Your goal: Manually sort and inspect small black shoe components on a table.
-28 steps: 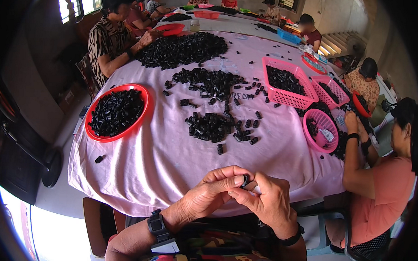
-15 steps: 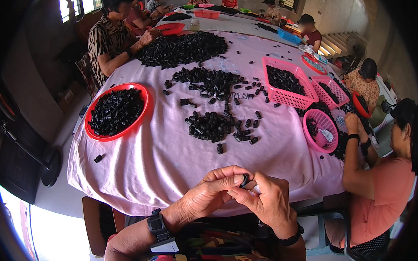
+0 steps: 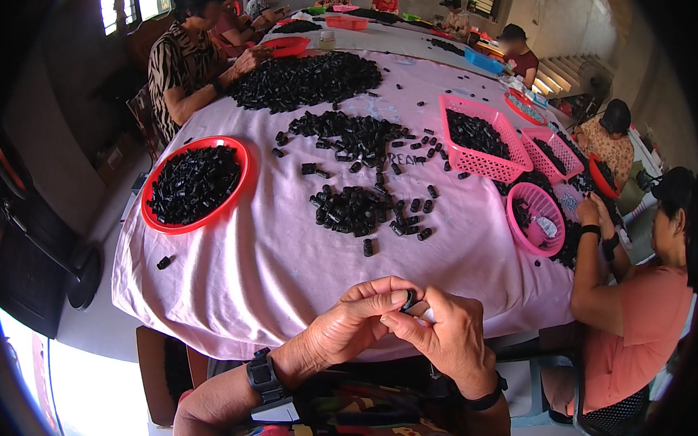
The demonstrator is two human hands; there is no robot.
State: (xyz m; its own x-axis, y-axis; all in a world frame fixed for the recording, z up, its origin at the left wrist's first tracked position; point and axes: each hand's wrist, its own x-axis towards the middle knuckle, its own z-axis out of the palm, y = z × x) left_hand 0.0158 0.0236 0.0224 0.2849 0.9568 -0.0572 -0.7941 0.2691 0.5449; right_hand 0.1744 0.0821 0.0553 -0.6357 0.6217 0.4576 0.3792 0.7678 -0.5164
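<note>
In front of me, over the near edge of the cloth, my two hands meet. My left hand (image 3: 349,319) is closed in a pinch, thumb and fingers on a small black cylindrical part (image 3: 408,298). My right hand (image 3: 456,337) is also closed, holding a small white piece (image 3: 425,314) against the black part; its exact kind is mostly hidden by the fingers. Beyond them on the table lies a small pile of similar black parts (image 3: 349,210), with a larger heap (image 3: 307,82) farther back. A red basin (image 3: 247,176) full of black pieces stands to the left.
A pink cloth (image 3: 285,277) covers the table. At the right are a pink rectangular basket (image 3: 481,169), a smaller pink basket (image 3: 578,158) and a round pink basket (image 3: 512,220). A co-worker in an orange shirt (image 3: 653,305) sits close on my right; several others sit around the table.
My hands keep the same grip and place. The hands of the co-worker on my right have shifted slightly.
</note>
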